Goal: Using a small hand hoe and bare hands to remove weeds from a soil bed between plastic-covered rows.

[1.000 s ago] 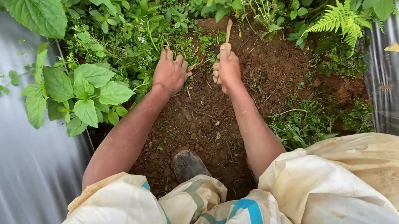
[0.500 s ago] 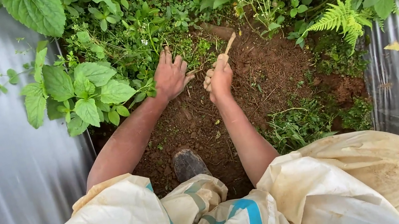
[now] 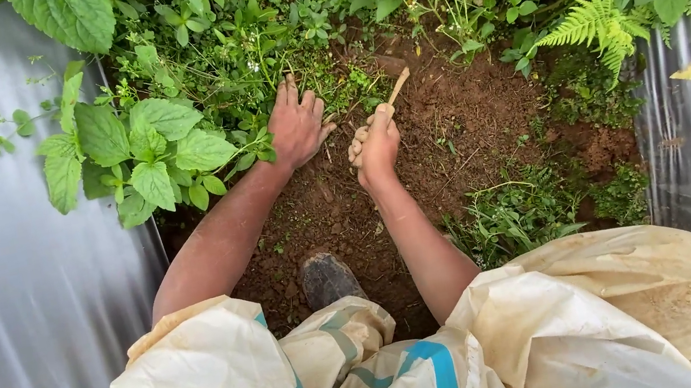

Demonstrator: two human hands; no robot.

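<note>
Seen from above, crouched over a patch of bare reddish-brown soil [image 3: 465,123] between two strips of silvery plastic sheeting [image 3: 0,308]. Left hand [image 3: 297,125] laid palm-down at the edge of the low weeds [image 3: 248,60], fingers [image 3: 288,93] spread a little and reaching into the greenery, thumb out to the side toward the other hand. Right hand [image 3: 375,144] just beside it, curled into a fist around a wooden-handled tool [image 3: 397,86]; fingers pressed together and wrapped about the handle, knuckles toward the left hand. Handle end sticking out past the top of the fist, tilted up and to the right, over the soil near the weed line; working end hidden, so kind of tool not clear. Both hands close together but apart, not touching. Broad-leaved plant [image 3: 142,153] left of the left forearm, a fern [image 3: 597,21] well off to the right. Toe of a muddy boot [image 3: 329,279] on the soil between the forearms, above pale trousers [image 3: 376,376] with blue markings.
</note>
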